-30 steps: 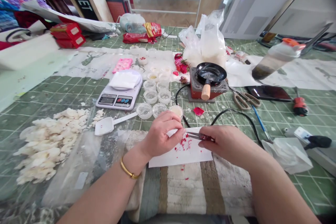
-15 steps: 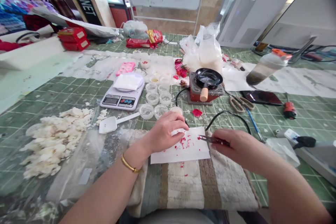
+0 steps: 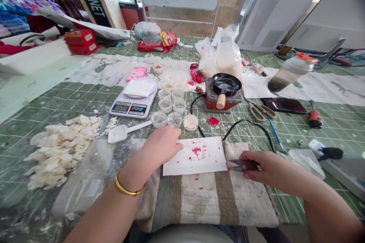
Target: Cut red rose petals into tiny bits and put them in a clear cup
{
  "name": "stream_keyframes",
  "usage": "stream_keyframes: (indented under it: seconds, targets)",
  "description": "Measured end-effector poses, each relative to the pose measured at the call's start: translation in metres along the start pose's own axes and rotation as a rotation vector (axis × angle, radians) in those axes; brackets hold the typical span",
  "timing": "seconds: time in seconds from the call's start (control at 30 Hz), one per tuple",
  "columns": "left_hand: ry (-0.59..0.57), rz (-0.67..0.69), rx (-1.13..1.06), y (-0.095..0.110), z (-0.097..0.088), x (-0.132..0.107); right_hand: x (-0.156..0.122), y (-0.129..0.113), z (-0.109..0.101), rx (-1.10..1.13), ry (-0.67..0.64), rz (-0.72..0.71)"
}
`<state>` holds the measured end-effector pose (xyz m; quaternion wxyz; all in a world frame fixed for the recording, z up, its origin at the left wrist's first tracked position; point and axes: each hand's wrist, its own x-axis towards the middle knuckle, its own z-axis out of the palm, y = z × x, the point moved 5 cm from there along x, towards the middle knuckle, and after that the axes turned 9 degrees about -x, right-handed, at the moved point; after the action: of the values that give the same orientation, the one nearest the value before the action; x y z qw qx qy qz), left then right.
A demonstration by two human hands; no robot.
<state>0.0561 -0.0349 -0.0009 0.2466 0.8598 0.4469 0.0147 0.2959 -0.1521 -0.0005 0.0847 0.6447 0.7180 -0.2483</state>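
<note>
My left hand (image 3: pixel 164 144) rests over the left edge of a white sheet of paper (image 3: pixel 208 165), fingers bent and thumb apart, holding nothing I can see. Small shreds of red petal (image 3: pixel 196 153) lie scattered on the paper. My right hand (image 3: pixel 264 167) grips dark pointed tweezers (image 3: pixel 236 165) just past the paper's right edge, their two tips apart. A red bit lies at the lower tip. Beneath the paper is a striped cloth (image 3: pixel 202 201). Behind it stand a small cup with pale filling (image 3: pixel 191 123) and several clear cups (image 3: pixel 165 105).
A small stove (image 3: pixel 221 102) with a black pan (image 3: pixel 226 83) stands behind, its cord looping forward. At left are a scale (image 3: pixel 132 100), a white scoop (image 3: pixel 117 134) and a pile of pale flakes (image 3: pixel 62 148). Scissors (image 3: pixel 262 112), a phone (image 3: pixel 283 105) and a brush (image 3: pixel 276 134) lie right.
My left hand has drawn back to the left, uncovering the pale-filled cup and more of the paper. My right hand has moved right and toward me, taking the tweezers off the paper.
</note>
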Motion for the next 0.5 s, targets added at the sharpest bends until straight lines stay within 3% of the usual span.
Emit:
stream_keyframes:
  seconds: [0.17, 0.27, 0.33, 0.4, 0.5]
  targets:
    - [-0.035, -0.09, 0.016, -0.011, -0.005, -0.005, -0.002, -0.002, 0.0, -0.22, 0.191, 0.048]
    - [-0.084, -0.114, -0.06, -0.016, -0.007, -0.004, -0.007, -0.023, -0.002, -0.256, 0.342, 0.034]
    - [-0.122, -0.121, -0.119, -0.018, -0.006, -0.002, -0.007, -0.05, 0.004, -0.154, 0.288, -0.083]
    - [-0.145, -0.125, -0.16, -0.02, -0.006, -0.001, -0.005, -0.08, 0.016, -0.066, 0.15, -0.222]
    - [-0.153, -0.121, -0.198, -0.023, -0.004, 0.0, 0.003, -0.109, 0.026, -0.037, 0.19, -0.27]
